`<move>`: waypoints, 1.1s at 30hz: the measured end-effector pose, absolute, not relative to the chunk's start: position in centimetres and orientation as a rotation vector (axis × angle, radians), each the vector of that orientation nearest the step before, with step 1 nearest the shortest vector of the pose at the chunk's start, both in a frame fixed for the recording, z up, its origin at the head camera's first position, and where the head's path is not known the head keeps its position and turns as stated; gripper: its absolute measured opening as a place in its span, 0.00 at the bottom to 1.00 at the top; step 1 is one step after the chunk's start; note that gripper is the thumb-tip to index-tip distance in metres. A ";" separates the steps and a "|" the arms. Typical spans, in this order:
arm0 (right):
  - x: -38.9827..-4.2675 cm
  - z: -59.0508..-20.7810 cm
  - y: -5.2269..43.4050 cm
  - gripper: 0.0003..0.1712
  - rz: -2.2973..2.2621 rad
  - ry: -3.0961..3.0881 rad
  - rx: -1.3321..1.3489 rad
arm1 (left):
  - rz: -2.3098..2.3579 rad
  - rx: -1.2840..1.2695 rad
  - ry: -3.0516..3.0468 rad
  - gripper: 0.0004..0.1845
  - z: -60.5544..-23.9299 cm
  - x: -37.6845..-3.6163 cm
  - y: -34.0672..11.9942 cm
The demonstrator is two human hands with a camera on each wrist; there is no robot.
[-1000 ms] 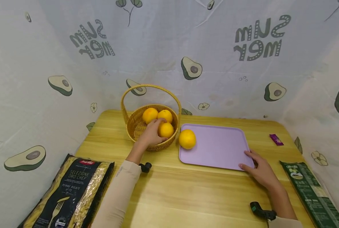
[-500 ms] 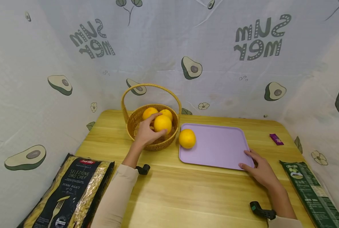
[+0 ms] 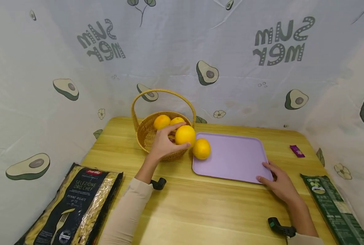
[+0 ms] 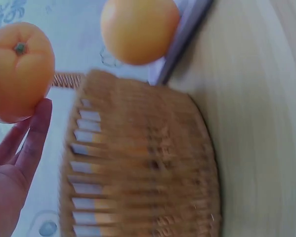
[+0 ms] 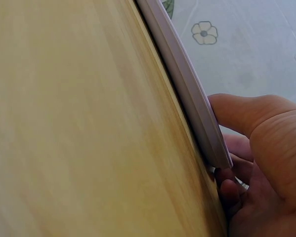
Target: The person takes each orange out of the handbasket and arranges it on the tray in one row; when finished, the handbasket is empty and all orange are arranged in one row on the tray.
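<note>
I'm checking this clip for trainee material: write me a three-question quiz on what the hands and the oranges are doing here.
1. True or false: the left hand grips an orange above the rim of the wicker basket.
2. How many oranges lie in the basket? A) none B) two C) four
3. Fill in: the right hand holds the near corner of the purple ____.

Key: 1 true. 2 B. 3 tray; a second orange sits at its left edge.
</note>
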State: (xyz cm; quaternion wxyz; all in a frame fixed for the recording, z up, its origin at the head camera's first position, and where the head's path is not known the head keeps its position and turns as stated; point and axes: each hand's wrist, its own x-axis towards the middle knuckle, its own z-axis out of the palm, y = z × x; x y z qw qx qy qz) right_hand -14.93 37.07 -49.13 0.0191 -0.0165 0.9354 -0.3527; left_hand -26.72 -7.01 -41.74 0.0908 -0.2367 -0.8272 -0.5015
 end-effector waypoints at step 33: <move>-14.6 -49.3 37.1 0.46 -1.146 2.879 -0.052 | -0.984 -0.877 -2.773 0.43 -43.5 -28.1 6.6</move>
